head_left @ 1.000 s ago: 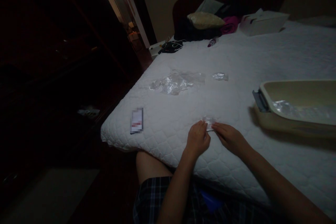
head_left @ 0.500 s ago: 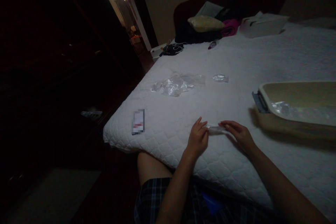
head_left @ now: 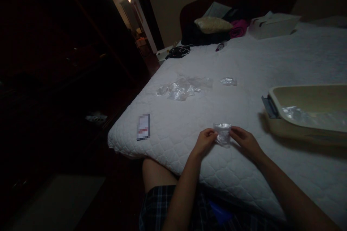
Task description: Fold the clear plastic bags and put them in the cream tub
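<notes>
A small clear plastic bag (head_left: 222,133) is held upright between my two hands just above the white quilted bed (head_left: 244,68). My left hand (head_left: 205,142) pinches its left edge with closed fingers. My right hand (head_left: 243,141) grips its right edge the same way. A heap of crumpled clear plastic (head_left: 181,87) lies farther out on the bed, with a single crumpled piece (head_left: 228,81) to its right.
A beige tub (head_left: 306,113) with clear plastic inside sits at the right. A small dark card (head_left: 143,127) lies near the bed's corner. Pillows, clothes and a white box (head_left: 272,24) are at the headboard. The floor at left is dark.
The plastic piece was stretched flat between my hands half a second ago. Now my hands have come closer together and the piece stands up as a small bag.
</notes>
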`<state>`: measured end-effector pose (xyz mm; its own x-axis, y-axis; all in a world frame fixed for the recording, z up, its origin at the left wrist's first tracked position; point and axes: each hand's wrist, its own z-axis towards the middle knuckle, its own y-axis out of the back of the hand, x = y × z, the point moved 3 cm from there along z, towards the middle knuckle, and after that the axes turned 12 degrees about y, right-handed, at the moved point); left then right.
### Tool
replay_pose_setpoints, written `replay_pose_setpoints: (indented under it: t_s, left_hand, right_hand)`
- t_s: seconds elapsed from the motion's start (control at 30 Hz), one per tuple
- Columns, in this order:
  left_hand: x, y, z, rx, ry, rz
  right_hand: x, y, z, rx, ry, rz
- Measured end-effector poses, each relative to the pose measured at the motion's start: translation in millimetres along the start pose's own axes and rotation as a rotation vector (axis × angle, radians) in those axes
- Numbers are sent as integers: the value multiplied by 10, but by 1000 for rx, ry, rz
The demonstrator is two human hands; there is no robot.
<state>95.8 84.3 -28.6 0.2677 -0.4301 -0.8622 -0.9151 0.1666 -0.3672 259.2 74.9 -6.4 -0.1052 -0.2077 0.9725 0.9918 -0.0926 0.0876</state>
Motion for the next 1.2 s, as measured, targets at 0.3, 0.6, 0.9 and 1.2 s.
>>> replay_pose_setpoints:
  t_s: [0.3, 0.6, 0.9, 1.2]
  left_hand:
    - [-104, 21, -55, 68, 91, -59]
    - [30, 25, -10, -25, 59, -14]
    - [-36, 24, -92, -30, 40, 27]
    - [-52, 34, -146, -28, 71, -7]
  right_hand:
    - [-17, 7, 20, -15, 14, -78]
    - [-21, -25, 29, -52, -30, 83]
    - [26, -78, 50, -87, 4, 58]
    - [778, 717, 166, -92, 103, -75]
